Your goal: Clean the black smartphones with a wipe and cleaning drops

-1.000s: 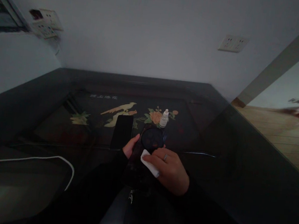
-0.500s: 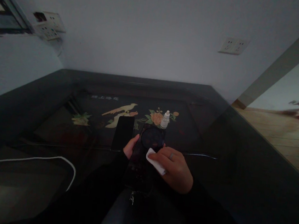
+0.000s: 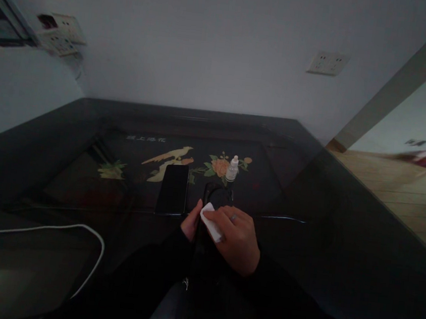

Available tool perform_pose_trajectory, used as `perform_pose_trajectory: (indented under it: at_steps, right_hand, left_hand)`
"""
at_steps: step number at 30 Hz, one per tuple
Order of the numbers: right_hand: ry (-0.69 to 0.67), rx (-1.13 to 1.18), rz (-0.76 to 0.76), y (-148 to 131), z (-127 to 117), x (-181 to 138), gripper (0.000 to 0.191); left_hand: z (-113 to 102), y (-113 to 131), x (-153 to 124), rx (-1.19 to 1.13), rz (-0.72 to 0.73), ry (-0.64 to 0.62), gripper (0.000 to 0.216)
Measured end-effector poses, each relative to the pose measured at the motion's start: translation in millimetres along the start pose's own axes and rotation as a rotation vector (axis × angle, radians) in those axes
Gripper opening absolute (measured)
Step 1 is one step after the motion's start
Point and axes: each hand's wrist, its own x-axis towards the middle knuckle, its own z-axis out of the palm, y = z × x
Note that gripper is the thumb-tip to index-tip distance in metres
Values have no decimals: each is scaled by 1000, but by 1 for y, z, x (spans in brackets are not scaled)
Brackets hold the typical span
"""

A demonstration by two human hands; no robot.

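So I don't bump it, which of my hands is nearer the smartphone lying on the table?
Left. Your left hand is just off the near right corner of the smartphone; your right hand, holding a white cloth, is farther right.

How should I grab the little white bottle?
Probably by its wider body, coming from the right. The bottle stands upright, so fingers could wrap around its sides, below the narrow top, which looks harder to grip. The dark phone being held is just in front, and another phone lies to the left.
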Motion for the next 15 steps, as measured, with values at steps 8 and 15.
perform_pose_trajectory:
  at_steps: [8,15]
  right_hand:
    - [92,-125,-45,-7,-4,1,12]
    - [-20,22,-317,-8,-2,-5,18]
  left_hand:
    - [16,14,-10,33,30,-32,56]
    - [18,30,-16,36,57,-44,63]
